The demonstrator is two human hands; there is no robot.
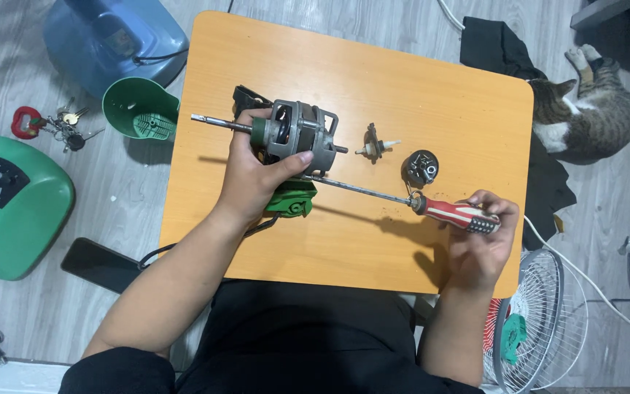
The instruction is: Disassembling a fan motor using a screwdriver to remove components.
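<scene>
A grey fan motor (297, 135) is being gripped by the left hand (253, 179) above the left half of an orange table (373, 66); the fingers are being wrapped around the near side of the motor, with the thumb (293, 162) being pressed along its lower edge. The motor's shaft (220, 122) is being pointed to the left, and a green plastic part (291, 202) is being held just beneath the motor, partly hidden by the hand. A screwdriver (402, 198) is being held in the right hand (481, 237), the fingers being closed tightly around its red and white handle (457, 214) near the right edge of the table; its long metal blade is being directed leftwards, with the tip being placed against the near right side of the motor. Two small parts are being left on the table to the right of the motor: a small metal piece with a white tip (373, 144), and, just beyond it, a round dark cap (420, 168) containing what look like screws. On the floor to the left, a green cup-shaped cover (138, 108), a blue housing (111, 36), a green base (9, 204) and a bunch of keys (52, 125) are being kept well apart from the hands. A cat (592, 109) is lying on the floor at the far right, and a white fan grille (537, 321) is being seen at the near right.
</scene>
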